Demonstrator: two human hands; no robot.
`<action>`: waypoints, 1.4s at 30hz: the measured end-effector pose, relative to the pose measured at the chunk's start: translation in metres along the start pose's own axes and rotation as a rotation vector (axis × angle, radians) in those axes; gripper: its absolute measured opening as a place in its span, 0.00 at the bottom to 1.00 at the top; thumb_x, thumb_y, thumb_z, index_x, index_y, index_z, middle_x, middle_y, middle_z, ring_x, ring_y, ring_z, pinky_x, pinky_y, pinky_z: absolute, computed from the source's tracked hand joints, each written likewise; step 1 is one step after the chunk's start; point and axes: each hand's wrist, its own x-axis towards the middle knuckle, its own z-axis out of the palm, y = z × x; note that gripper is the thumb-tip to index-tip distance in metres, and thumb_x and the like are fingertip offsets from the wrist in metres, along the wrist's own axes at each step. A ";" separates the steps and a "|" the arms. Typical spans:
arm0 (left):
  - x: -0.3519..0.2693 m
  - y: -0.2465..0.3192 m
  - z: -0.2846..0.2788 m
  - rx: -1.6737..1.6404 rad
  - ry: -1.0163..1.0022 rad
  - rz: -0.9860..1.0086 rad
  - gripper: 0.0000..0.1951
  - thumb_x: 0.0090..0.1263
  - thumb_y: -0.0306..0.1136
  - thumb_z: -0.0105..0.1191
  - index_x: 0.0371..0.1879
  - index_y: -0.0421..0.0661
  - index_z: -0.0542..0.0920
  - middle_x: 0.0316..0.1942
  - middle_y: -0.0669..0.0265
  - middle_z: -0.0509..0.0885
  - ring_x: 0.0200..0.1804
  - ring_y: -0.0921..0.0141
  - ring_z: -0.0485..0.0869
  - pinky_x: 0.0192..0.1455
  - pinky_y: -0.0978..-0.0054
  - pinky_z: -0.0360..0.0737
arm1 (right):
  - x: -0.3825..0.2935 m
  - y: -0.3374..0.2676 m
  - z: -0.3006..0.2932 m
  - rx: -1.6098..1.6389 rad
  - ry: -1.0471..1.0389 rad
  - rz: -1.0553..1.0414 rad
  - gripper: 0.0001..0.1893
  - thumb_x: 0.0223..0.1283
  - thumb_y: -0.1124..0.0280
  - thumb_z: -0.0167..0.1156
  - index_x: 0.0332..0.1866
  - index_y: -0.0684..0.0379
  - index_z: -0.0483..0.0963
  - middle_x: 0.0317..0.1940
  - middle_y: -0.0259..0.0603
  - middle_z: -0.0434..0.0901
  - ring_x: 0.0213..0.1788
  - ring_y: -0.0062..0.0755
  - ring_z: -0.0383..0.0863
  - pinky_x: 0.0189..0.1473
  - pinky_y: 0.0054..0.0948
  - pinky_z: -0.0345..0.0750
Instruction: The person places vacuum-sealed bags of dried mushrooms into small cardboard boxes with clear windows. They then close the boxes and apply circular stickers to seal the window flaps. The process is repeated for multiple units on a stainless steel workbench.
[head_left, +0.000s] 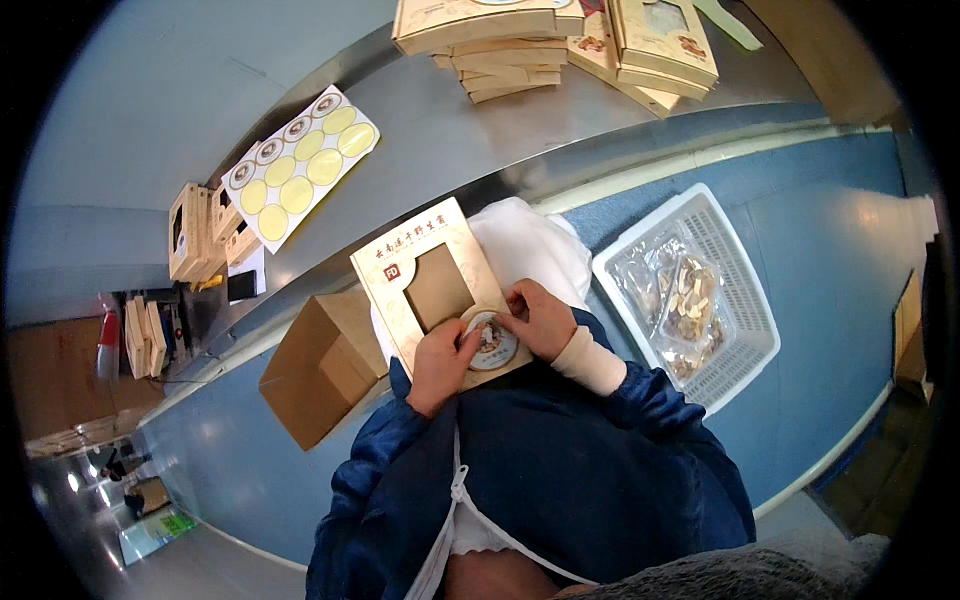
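Note:
A flat cardboard gift box (394, 285) with a cut-out window and printed writing lies on my lap. At its lower right corner sits a round label (493, 342) with a picture and writing. My left hand (442, 360) is on the box's lower edge, its thumb and fingertips at the label's left side. My right hand (541, 320) is at the box's right edge, thumb on the label's upper edge and fingers bent. Whether the label is fully flat on the box cannot be told. A sheet of round stickers (300, 166) lies on the metal table to the left, several places bare and yellow.
Stacked boxes (510, 56) stand on the steel table (480, 135), with more boxes (187, 232) at the left. A white plastic basket (754, 322) with clear bags of dried mushrooms (688, 300) is at my right. An open brown carton (322, 367) stands at my left.

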 end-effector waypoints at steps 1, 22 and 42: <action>0.000 -0.001 0.000 0.046 0.002 0.024 0.12 0.65 0.38 0.55 0.28 0.39 0.78 0.20 0.57 0.76 0.23 0.64 0.76 0.26 0.69 0.71 | 0.000 0.001 0.000 -0.010 -0.019 0.015 0.14 0.51 0.67 0.65 0.40 0.60 0.70 0.29 0.37 0.74 0.29 0.26 0.75 0.33 0.24 0.74; 0.000 -0.014 -0.011 -0.023 -0.045 0.064 0.11 0.64 0.34 0.51 0.28 0.38 0.75 0.28 0.51 0.77 0.34 0.53 0.76 0.36 0.59 0.71 | 0.026 0.019 0.019 0.199 -0.327 0.063 0.27 0.60 0.71 0.56 0.62 0.66 0.57 0.51 0.49 0.74 0.51 0.32 0.75 0.53 0.28 0.71; -0.021 -0.002 -0.030 0.083 0.218 0.115 0.12 0.63 0.38 0.55 0.34 0.41 0.75 0.28 0.56 0.77 0.31 0.55 0.78 0.31 0.62 0.75 | 0.003 0.007 0.006 0.481 -0.250 0.113 0.29 0.52 0.71 0.67 0.57 0.67 0.62 0.43 0.39 0.77 0.41 0.20 0.76 0.45 0.21 0.75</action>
